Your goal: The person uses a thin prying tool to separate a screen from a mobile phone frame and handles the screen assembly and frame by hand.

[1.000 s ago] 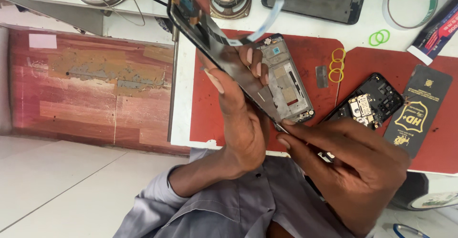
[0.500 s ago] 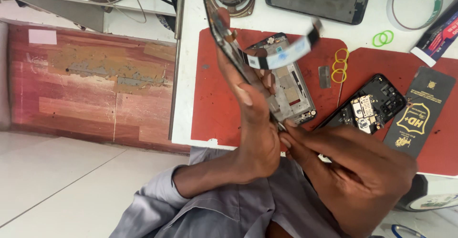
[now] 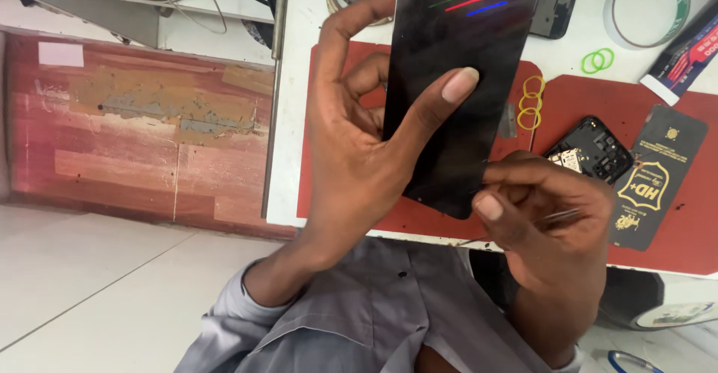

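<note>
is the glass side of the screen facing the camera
Yes, the left hand holds the phone screen with its dark glossy face toward the camera, thumb pressed on the glass.

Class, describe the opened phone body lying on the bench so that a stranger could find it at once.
Start at the red mat on the white bench, right of the black screen panel held in the left hand. Just above the right hand lies the opened phone body. Unlike the flat black card beside it, it shows bare inner parts.

Left hand (image 3: 359,156) holds a black phone screen panel (image 3: 456,81) upright, thumb across its glass. Right hand (image 3: 550,216) pinches the panel's lower corner, holding thin tweezers (image 3: 557,216), above red mats (image 3: 666,163) on the bench (image 3: 292,118).
</note>
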